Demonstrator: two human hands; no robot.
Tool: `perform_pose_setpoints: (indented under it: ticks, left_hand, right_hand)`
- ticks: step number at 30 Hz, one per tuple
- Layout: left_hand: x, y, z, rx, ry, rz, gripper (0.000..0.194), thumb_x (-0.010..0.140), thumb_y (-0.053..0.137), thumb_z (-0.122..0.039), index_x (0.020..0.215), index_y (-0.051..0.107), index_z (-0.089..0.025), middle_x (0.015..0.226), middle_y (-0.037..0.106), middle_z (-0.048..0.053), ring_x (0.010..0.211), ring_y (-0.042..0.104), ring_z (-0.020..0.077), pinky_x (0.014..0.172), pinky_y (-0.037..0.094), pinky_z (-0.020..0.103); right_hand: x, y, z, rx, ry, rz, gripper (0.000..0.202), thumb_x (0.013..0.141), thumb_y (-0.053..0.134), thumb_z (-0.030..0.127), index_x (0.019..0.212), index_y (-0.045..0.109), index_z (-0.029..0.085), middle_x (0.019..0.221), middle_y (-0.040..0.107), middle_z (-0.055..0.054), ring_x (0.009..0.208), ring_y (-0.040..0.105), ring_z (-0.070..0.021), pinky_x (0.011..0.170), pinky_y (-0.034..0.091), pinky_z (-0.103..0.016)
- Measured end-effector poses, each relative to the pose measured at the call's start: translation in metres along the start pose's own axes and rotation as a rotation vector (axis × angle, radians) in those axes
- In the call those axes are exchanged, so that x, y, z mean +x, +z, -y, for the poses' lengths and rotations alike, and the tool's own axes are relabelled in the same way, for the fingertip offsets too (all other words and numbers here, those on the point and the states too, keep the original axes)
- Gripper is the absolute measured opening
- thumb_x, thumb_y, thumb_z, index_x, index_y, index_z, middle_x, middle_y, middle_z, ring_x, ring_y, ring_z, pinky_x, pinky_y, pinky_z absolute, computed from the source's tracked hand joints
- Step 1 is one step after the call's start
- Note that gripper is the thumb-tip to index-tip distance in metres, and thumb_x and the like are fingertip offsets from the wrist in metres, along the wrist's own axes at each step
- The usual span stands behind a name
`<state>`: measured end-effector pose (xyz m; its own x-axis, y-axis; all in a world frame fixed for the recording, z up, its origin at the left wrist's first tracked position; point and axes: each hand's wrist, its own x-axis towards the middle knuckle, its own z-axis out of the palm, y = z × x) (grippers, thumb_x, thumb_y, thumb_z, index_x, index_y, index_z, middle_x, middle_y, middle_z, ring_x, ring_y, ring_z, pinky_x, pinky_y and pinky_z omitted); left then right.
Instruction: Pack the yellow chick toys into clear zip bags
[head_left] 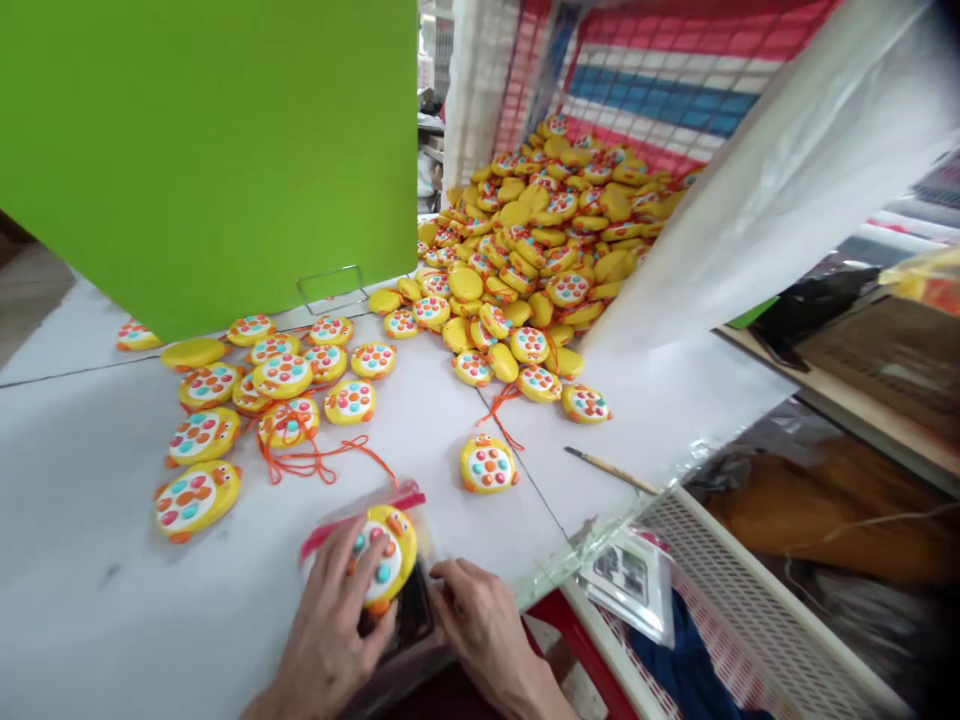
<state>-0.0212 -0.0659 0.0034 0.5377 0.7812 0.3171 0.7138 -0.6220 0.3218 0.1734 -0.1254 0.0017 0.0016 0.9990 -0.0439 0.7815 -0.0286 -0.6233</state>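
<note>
My left hand point(337, 600) is closed on a yellow duck-shaped toy point(391, 560) with a white front covered in coloured dots, its fingers across the dots. Under the toy lies a dark object point(414, 605), partly covered, inside what looks like a clear pouch with a pink-red edge point(409, 497). Just to the right, my right hand point(480, 615) has its fingers curled and pressed together at the side of the dark object; what they pinch is hidden. One more duck toy point(489, 464) lies face up ahead of my hands.
Several duck toys point(199, 435) lie at left with tangled orange cords point(300, 462). A large heap of them point(525, 240) spills from a white-sided bag point(750, 190). A green panel point(225, 150) stands at far left. A thin brush-like stick point(611, 470) rests near a white basket point(739, 580).
</note>
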Motion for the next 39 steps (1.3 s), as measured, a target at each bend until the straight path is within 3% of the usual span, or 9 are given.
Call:
perform_pose_setpoints:
  ticks: [5,8,11,17,19,24,29,34,39]
  left_hand:
    - [-0.028,0.036,0.001,0.0,-0.055,-0.042,0.053,0.077,0.058,-0.028,0.128,0.045,-0.022,0.139,0.037,0.014,0.121,0.043,0.0342,0.091,0.048,0.049]
    - [-0.028,0.035,0.001,-0.025,-0.098,-0.034,0.057,0.078,0.057,-0.03,0.132,0.038,-0.024,0.143,0.03,0.016,0.126,0.037,0.037,0.093,0.045,0.055]
    - [-0.024,0.027,0.005,-0.087,-0.115,-0.088,0.053,0.08,0.054,-0.028,0.131,0.037,-0.027,0.139,0.036,0.015,0.127,0.038,0.0355,0.093,0.045,0.055]
    - [0.004,0.008,0.01,-0.438,-0.304,-0.047,0.034,0.078,0.058,-0.033,0.111,0.059,-0.027,0.121,0.06,0.01,0.111,0.057,0.0287,0.089,0.051,0.042]
    - [0.017,0.0,0.002,-0.632,-0.453,0.022,0.033,0.076,0.06,-0.039,0.107,0.063,-0.026,0.115,0.065,0.008,0.109,0.059,0.0283,0.088,0.051,0.039]
    - [0.046,-0.01,-0.025,-1.015,-0.761,0.06,0.043,0.074,0.059,-0.054,0.096,0.068,-0.019,0.098,0.072,0.01,0.096,0.064,0.0279,0.076,0.054,0.032]
    - [0.056,-0.021,-0.024,-1.08,-0.728,0.034,0.039,0.072,0.062,-0.053,0.092,0.069,-0.021,0.098,0.072,0.008,0.098,0.063,0.0271,0.084,0.052,0.034]
    - [0.054,-0.024,-0.011,-1.139,-0.774,0.044,0.043,0.076,0.059,-0.052,0.105,0.065,-0.021,0.107,0.069,0.008,0.101,0.062,0.0264,0.085,0.051,0.034]
    - [0.051,-0.015,-0.003,-1.399,-0.86,0.072,0.056,0.075,0.058,-0.056,0.116,0.056,-0.017,0.112,0.067,0.013,0.097,0.064,0.0277,0.073,0.054,0.034]
  right_hand:
    - [0.026,-0.048,-0.036,-0.054,0.037,-0.272,0.029,0.084,0.054,0.024,0.113,0.056,0.021,0.11,0.062,-0.009,0.104,0.056,-0.0247,0.087,0.046,-0.036]
    - [0.049,-0.063,-0.056,-0.096,0.05,-0.247,0.06,0.075,0.063,0.025,0.131,0.043,0.022,0.135,0.044,-0.014,0.126,0.036,-0.032,0.099,0.036,-0.049]
    - [0.071,-0.054,-0.062,-0.037,0.1,-0.202,0.078,0.063,0.069,0.021,0.135,0.039,0.025,0.145,0.029,-0.014,0.133,0.02,-0.0389,0.1,0.025,-0.061]
    - [0.093,-0.038,-0.046,0.17,0.086,-0.273,0.06,0.063,0.063,0.015,0.122,0.053,0.02,0.131,0.045,-0.012,0.117,0.045,-0.0291,0.098,0.038,-0.043]
    - [0.089,-0.037,-0.035,0.409,0.074,-0.226,0.052,0.068,0.063,0.023,0.119,0.054,0.02,0.119,0.055,-0.009,0.104,0.055,-0.0242,0.09,0.045,-0.037]
    - [0.071,-0.026,-0.002,1.508,0.261,0.004,0.053,0.079,0.05,0.061,0.114,0.055,0.02,0.102,0.063,-0.008,0.094,0.06,-0.0232,0.071,0.051,-0.035]
    - [0.073,-0.012,0.019,1.788,0.325,0.15,0.06,0.085,0.036,0.065,0.107,0.058,0.014,0.09,0.068,-0.012,0.08,0.065,-0.0214,0.071,0.051,-0.035]
    - [0.078,-0.005,0.031,1.793,0.372,0.012,0.037,0.084,0.052,0.044,0.105,0.062,0.016,0.098,0.068,-0.008,0.085,0.064,-0.0187,0.075,0.05,-0.029]
    - [0.077,-0.003,0.042,1.428,0.267,-0.104,0.037,0.087,0.049,0.043,0.111,0.064,0.02,0.115,0.064,-0.007,0.105,0.058,-0.0235,0.09,0.046,-0.036]
